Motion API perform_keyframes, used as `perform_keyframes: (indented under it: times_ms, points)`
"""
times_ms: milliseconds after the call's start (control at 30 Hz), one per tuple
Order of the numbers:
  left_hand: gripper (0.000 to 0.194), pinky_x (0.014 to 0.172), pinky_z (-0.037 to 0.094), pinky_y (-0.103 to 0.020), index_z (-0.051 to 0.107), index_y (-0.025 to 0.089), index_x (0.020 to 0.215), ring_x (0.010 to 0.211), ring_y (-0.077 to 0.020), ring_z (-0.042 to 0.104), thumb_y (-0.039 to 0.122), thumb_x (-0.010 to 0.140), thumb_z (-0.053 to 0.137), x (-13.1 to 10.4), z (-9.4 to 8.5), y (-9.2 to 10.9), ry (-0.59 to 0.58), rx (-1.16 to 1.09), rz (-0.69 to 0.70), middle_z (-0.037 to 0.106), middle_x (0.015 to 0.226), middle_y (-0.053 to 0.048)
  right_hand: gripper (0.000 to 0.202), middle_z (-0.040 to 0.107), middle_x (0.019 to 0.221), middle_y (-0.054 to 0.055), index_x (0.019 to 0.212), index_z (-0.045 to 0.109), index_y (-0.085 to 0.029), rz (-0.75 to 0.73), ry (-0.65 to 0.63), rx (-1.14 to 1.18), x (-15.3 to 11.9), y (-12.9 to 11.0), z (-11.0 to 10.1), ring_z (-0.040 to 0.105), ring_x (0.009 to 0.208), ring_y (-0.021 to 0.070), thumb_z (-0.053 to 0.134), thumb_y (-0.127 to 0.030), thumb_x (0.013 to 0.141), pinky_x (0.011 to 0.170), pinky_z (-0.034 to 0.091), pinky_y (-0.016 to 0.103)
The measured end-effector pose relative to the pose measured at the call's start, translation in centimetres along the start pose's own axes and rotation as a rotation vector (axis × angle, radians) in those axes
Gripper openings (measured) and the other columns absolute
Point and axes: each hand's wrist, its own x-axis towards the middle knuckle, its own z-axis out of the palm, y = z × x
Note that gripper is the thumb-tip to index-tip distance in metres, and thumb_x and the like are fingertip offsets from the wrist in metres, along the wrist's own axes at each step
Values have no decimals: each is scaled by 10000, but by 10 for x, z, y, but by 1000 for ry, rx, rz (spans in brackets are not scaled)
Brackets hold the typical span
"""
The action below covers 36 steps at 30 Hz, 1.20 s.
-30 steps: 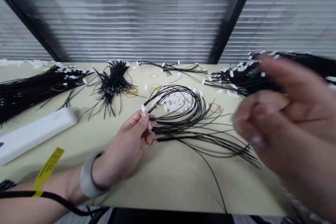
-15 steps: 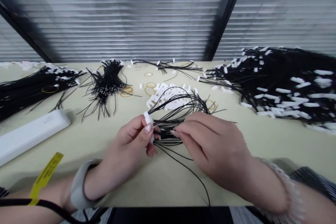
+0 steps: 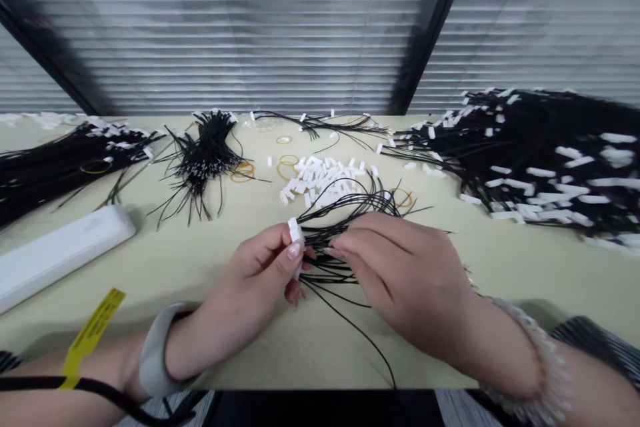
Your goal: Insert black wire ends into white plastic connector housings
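My left hand (image 3: 260, 273) pinches a white plastic connector (image 3: 295, 231) between thumb and fingers. Several thin black wires (image 3: 340, 207) run from it to the right, looping over the table and under my other hand. Close by, my right hand (image 3: 407, 273) has its thumb and forefinger pressed together on the wires just right of the connector. Which wire lies in that pinch is hard to make out. One long wire (image 3: 360, 330) curves down to the table's front edge. Behind the wires is a heap of small white connectors (image 3: 325, 177).
A large pile of black wires with white ends (image 3: 540, 153) fills the right side. Another bundle (image 3: 60, 153) and a tied bunch (image 3: 205, 147) lie left. Rubber bands (image 3: 243, 172) sit near the bunch. A white oblong case (image 3: 65, 250) rests at left. Blinds (image 3: 250, 27) stand behind.
My left hand has moved slightly right with the connector, closer to my right hand. My right hand stays almost in place, still pinching among the wires.
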Motion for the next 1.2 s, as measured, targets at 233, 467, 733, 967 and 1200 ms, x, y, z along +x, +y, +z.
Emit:
perform_keyframes:
  times_ms: [233, 467, 733, 967, 1200]
  points:
    - [217, 437, 381, -186, 541, 166, 660, 452, -75, 466, 331, 799, 569, 0, -1, 0, -5, -7, -1, 483, 576, 40, 194, 638, 774, 11, 792, 651, -148, -46, 25, -15, -2, 2, 0, 570, 717, 104, 478, -60, 791, 643, 438, 218]
    - [222, 451, 391, -177, 509, 170, 669, 465, -68, 461, 297, 851, 494, -2, -2, -2, -55, 49, -13, 482, 594, 39, 233, 633, 759, 14, 791, 638, -159, -126, 50, -103, -1, 2, 1, 552, 693, 109, 421, -95, 849, 614, 409, 239]
    - [215, 433, 397, -177, 495, 171, 681, 455, -67, 449, 316, 841, 506, -3, -1, -6, -107, -3, -79, 448, 596, 41, 214, 592, 738, 29, 794, 626, -131, -111, 16, 41, -5, -1, 10, 506, 671, 118, 430, -47, 782, 597, 400, 248]
    - [242, 437, 384, -178, 506, 161, 663, 448, -62, 436, 350, 804, 559, 0, -1, -6, -79, -85, -121, 466, 581, 44, 211, 623, 752, 33, 807, 642, -137, -166, 64, 60, 2, -2, 6, 520, 700, 127, 440, -75, 810, 659, 440, 266]
    - [193, 463, 387, -183, 531, 172, 699, 440, -59, 459, 337, 764, 607, 9, -8, -3, 53, -324, -156, 498, 564, 58, 186, 428, 1344, 5, 847, 665, -240, -427, -196, 89, -1, 4, -11, 308, 1266, 226, 533, -117, 800, 1059, 229, 447]
